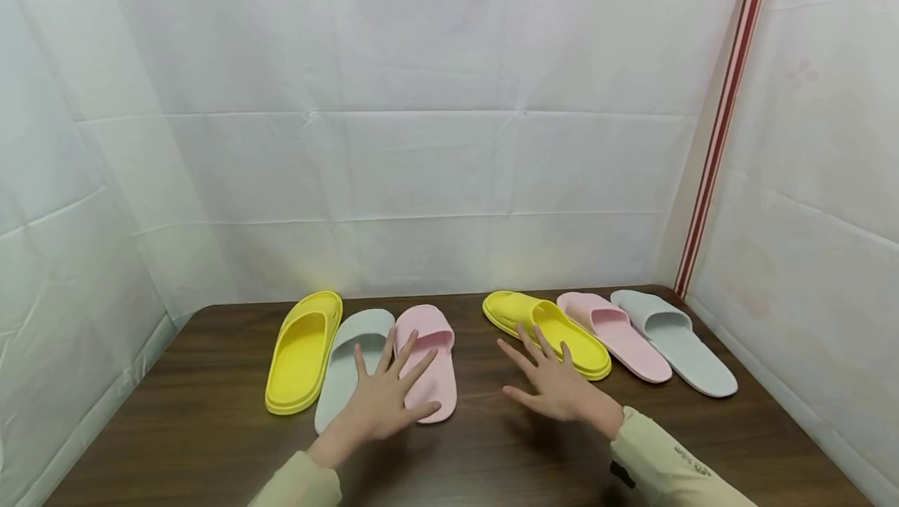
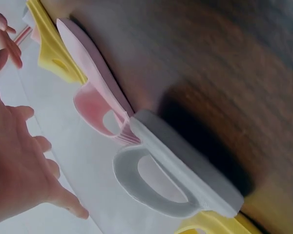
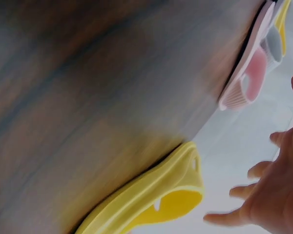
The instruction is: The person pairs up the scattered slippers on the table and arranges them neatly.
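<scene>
My left hand [image 1: 382, 402] hovers with fingers spread over the grey slipper [image 1: 339, 382] and the pink slipper [image 1: 435, 374] on the left side, partly covering both in the head view. A yellow slipper [image 1: 298, 359] lies just left of that grey one. My right hand [image 1: 555, 386], fingers also spread, is held above the table beside the right-hand yellow slipper [image 1: 572, 339], overlapping its near edge in the head view. Farther right lie a second pink slipper [image 1: 625, 339] and a second grey slipper [image 1: 691, 351], slanted side by side. Neither hand holds anything.
The slippers lie on a dark brown wooden table [image 1: 211, 413]. White sheeting [image 1: 421, 140] hangs behind the table and along both sides. A red-and-white striped strip [image 1: 723, 117] runs down the right back corner. Bare wood shows between the two slipper groups.
</scene>
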{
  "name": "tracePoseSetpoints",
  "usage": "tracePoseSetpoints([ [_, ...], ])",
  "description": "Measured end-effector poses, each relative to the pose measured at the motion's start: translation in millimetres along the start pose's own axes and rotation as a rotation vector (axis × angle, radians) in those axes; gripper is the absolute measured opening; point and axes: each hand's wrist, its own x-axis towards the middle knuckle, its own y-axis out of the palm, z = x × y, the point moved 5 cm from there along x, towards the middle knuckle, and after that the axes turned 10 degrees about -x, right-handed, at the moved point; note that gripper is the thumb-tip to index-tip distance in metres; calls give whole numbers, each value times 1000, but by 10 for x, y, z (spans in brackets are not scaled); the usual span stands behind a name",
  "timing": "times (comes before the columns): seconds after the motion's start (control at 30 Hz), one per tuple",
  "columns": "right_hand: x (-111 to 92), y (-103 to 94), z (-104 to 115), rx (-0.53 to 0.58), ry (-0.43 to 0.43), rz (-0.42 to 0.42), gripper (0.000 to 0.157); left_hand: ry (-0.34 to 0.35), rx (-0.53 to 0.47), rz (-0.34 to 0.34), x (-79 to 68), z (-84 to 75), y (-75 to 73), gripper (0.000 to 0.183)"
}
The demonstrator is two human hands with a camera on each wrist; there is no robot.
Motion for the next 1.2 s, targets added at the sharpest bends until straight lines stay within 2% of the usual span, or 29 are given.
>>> tracePoseSetpoints([
  [0.27, -1, 37, -201, -11, -68, 15, 67, 61, -36, 16, 59, 51, -32, 70],
  [0.5, -8, 1, -472, -61, -78, -76, 64, 44, -100, 64, 172, 95, -38, 68],
  [0.63, 6, -47, -636, -83, -53, -127, 62, 36, -140, 81, 254, 104, -55, 65],
  [0.83, 46, -80, -927, -79, 32, -110, 58, 92, -143, 7, 398, 66, -118, 56],
  [1.0, 106, -102, -1138, -84, 86, -79, 60, 191, -168, -102, 509, 9, -173, 49],
  [1.07, 138, -120, -1202, -82, 109, -65, 61, 224, -147, -137, 552, -5, -176, 47],
  [1.2, 219, -155, -1312, -57, 142, -67, 60, 231, -136, -155, 645, -14, -169, 44],
])
